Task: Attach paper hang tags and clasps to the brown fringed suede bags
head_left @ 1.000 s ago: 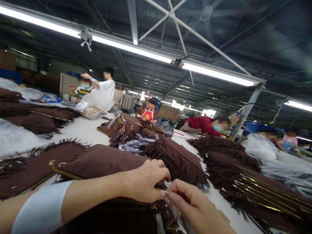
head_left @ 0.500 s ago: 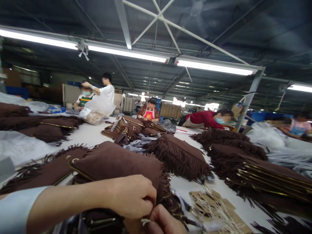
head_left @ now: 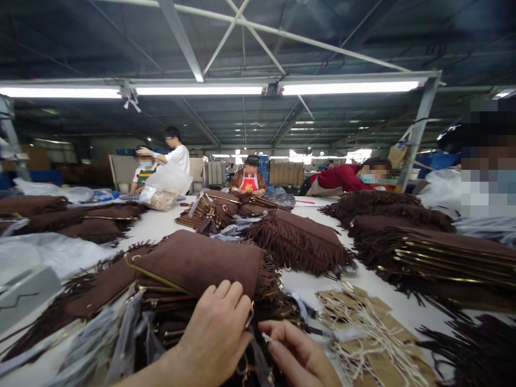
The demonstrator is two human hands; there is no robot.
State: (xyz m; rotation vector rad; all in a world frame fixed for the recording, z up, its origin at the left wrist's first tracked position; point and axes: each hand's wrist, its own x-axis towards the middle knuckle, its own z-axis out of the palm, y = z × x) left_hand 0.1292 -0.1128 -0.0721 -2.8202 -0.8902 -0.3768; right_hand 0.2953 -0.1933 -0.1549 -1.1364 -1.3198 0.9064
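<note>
In the head view, a stack of brown fringed bags (head_left: pixel 201 260) with gold zips lies in front of me. My left hand (head_left: pixel 215 330) is closed at the stack's near right corner, its fingertips and thumb around a metal clasp (head_left: pixel 250 315). Just right of it, my right hand (head_left: pixel 300 352) pinches the small end of a white cord (head_left: pixel 266 337) between thumb and finger. What hangs below that cord is hidden. Plastic-wrapped straps (head_left: pixel 128 336) spill out left of my left wrist. Kraft paper tags (head_left: pixel 374 322) with white strings are heaped beyond my right hand.
More fringed bags (head_left: pixel 298 236) lie ahead, and tall stacks (head_left: pixel 443 258) stand at the right. Clear plastic (head_left: pixel 52 258) and a grey box-like object (head_left: pixel 28 301) are at the left. Several people are around the table, one person (head_left: pixel 487 156) close at the right.
My left hand has turned from lying across the bags to reaching up from below. The hands have drawn slightly apart. The view has levelled, and a person has appeared close at the right.
</note>
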